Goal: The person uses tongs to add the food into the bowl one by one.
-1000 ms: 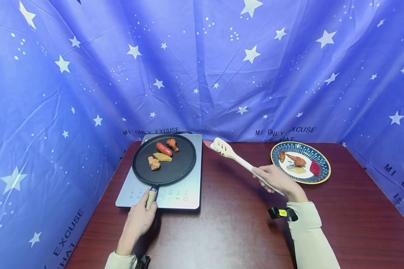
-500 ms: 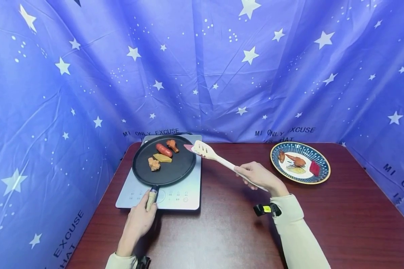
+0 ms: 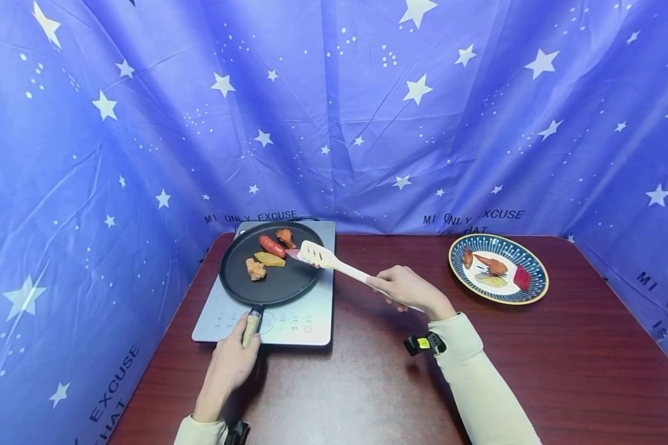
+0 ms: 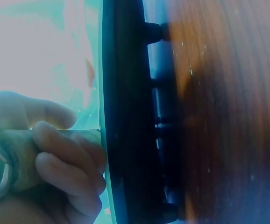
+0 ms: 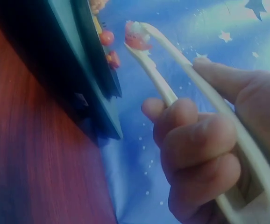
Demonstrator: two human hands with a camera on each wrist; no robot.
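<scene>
- The right hand (image 3: 407,289), right of centre in the head frame, has its grip curled round pale tongs (image 3: 352,271).
- The tongs' tips pinch a reddish piece (image 5: 137,42), held over the right part of the black pan (image 3: 289,287).
- The left hand (image 3: 231,360), lower left, has its grip wrapped round the pan's handle (image 3: 250,330).
- A sausage (image 3: 271,246), a yellow piece (image 3: 269,259), a tan chunk (image 3: 255,270) and a brown piece (image 3: 285,237) lie in the pan.
- Beneath it, left of centre, sits a silver cooktop (image 3: 318,318).
- A blue-rimmed plate (image 3: 529,252), at right, bears several food pieces.
- The tabletop (image 3: 378,377) is red-brown, wood-grained, with pale glare at lower centre.
- A blue curtain (image 3: 367,133) with white stars walls the back and both sides.
</scene>
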